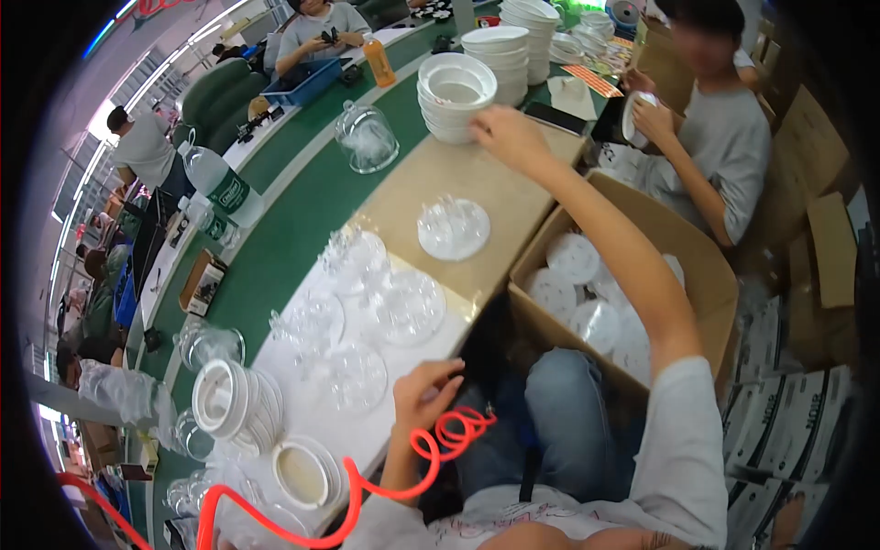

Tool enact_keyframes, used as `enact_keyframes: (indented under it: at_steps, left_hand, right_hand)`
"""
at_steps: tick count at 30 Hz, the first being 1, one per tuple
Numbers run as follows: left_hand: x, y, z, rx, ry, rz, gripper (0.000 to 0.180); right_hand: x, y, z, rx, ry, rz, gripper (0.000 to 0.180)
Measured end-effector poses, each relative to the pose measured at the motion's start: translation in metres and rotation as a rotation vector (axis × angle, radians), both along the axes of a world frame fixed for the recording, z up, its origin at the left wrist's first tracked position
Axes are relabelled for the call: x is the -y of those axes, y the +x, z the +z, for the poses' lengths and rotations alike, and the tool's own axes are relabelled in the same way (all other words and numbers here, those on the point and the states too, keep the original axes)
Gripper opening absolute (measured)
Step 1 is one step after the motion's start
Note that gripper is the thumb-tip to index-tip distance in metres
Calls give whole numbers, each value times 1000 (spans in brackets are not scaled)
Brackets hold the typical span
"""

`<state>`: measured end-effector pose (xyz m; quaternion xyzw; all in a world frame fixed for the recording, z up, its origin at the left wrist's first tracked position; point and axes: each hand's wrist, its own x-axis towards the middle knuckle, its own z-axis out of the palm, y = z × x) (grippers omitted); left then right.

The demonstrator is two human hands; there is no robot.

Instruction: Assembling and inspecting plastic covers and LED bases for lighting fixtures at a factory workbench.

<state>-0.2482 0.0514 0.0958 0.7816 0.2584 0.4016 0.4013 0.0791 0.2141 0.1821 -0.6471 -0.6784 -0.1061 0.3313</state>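
My right hand (509, 136) reaches far forward and touches the near side of a stack of white bowls (456, 93) at the back of the bench; whether it grips one I cannot tell. My left hand (423, 392) hovers near the front edge of the white board (302, 417), fingers loosely curled with nothing in them, beside a coiled red cord (431, 445). Several clear plastic lids (367, 307) lie on the board. One clear lid (453, 226) rests alone on the tan board (495, 197).
An open cardboard box (706, 275) of white round lids sits to my right. Taller bowl stacks (500, 50) stand behind. White rings (229, 399) lie at left. A clear dome (366, 137), water bottles (215, 183) and a green conveyor (293, 229) are at left. A person (724, 137) sits opposite.
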Motion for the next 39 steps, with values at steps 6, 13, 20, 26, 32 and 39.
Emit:
enact_keyframes:
  at_steps: [6, 13, 20, 26, 32, 39]
  left_hand:
    - [-28, 5, -12, -23, 323, 196, 29]
    - [-37, 6, -28, -45, 140, 269, 23]
    - [-39, 21, -33, 39, -79, 242, 19]
    - [-29, 20, -31, 7, -77, 223, 18]
    - [-20, 22, -43, 75, -245, 251, 21]
    - [-48, 61, -34, 408, -582, -55, 52]
  right_hand:
    - [-155, 32, -6, 310, -162, -158, 22]
    - [-179, 21, -5, 277, -265, -105, 26]
    - [-205, 39, -5, 3, -362, 22, 49]
    - [-210, 35, -1, -15, -175, -30, 54]
    - [-175, 53, 31, -251, 121, 58, 60]
    - [63, -12, 23, -1586, 254, 831, 44]
